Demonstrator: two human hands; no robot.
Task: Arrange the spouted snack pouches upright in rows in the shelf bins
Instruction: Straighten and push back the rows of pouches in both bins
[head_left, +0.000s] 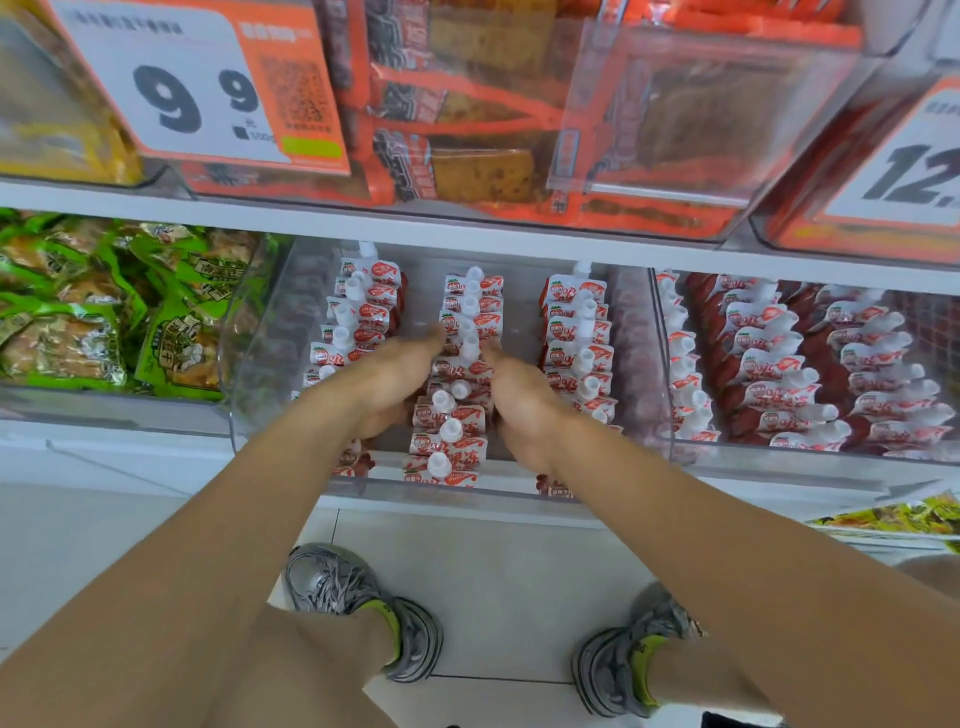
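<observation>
Both arms reach fwd and down into the clear bin, forearms roughly parallel, converging on the middle row of pouches. Left hand flanks the row's left side, fingers extended fwd along the pouches, tips near the white caps mid-row. Right hand mirrors it on the row's right side, fingers straight-ish, pressed against pouch sides. Neither hand looks curled round a pouch; both flat, squeezing the row between them. Motion blur at fingertips, so exact contact unclear.

Pouches: red/white w/ white spouts, upright, 3 rows in this bin: left row, middle, right row. Adjacent bin to the right holds more of the same pouches, leaning.

Green packs in the bin to the left. Price tag on the shelf above.
</observation>
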